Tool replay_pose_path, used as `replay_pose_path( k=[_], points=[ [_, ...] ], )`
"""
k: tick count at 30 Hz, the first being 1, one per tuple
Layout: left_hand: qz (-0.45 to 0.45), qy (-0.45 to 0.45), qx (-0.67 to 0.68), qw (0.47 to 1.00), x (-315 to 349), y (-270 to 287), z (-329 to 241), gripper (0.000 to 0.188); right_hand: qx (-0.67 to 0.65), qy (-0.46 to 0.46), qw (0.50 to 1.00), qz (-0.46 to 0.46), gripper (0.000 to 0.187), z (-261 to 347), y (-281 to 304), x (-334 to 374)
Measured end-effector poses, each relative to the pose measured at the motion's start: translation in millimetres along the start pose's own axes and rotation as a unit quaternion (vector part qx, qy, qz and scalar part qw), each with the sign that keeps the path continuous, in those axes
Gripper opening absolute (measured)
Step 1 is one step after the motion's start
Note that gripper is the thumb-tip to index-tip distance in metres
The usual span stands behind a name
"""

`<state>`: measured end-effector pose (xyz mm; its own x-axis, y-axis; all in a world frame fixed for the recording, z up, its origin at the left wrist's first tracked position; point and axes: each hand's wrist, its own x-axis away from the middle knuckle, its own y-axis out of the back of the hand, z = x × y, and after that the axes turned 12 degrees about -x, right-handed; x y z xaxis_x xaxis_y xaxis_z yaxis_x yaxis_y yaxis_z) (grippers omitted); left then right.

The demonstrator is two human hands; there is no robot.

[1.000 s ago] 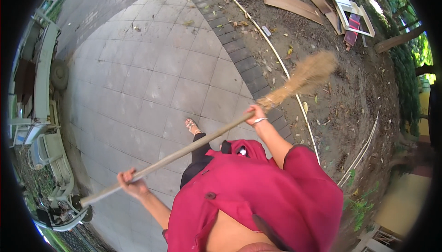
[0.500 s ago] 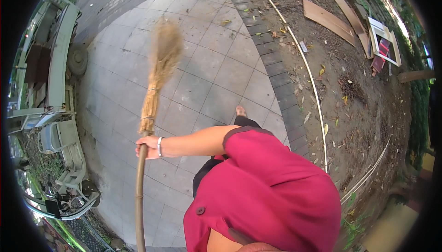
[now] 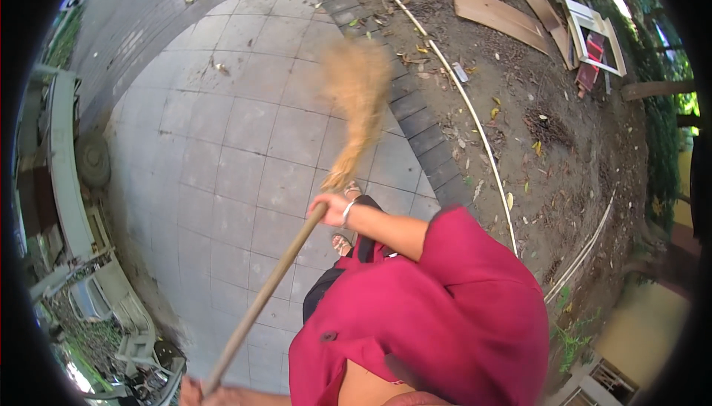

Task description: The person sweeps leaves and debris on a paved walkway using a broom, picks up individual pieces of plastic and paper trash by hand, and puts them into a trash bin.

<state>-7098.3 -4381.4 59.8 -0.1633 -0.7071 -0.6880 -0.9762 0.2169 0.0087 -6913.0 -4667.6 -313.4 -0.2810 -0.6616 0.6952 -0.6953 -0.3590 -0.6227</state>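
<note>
The broom [image 3: 296,250] has swung rightward, right fingers [image 3: 321,200] gripping near its bristles [image 3: 360,91], left fingers [image 3: 193,390] lower down.

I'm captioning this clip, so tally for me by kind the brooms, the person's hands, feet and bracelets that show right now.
Broom: 1
Hands: 2 (left hand, right hand)
Feet: 2
Bracelet: 1
Total: 6

A pale pipe [image 3: 486,139] crosses soil [image 3: 571,180] near brown boards [image 3: 498,17] and a white frame [image 3: 586,16]
</note>
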Motion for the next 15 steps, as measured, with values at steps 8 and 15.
replay_pose_path(
  k=[8, 15],
  points=[
    [0.154, 0.576, 0.146, 0.790, 141, -196, 159, 0.013, -0.153, 0.375, 0.899, -0.164, 0.010, 242, 41, 140],
    [0.117, 0.584, 0.186, 0.782, 69, -196, 216, 0.011, -0.171, 0.363, 0.908, -0.123, 0.010, 199, -50, 92]
  ],
)
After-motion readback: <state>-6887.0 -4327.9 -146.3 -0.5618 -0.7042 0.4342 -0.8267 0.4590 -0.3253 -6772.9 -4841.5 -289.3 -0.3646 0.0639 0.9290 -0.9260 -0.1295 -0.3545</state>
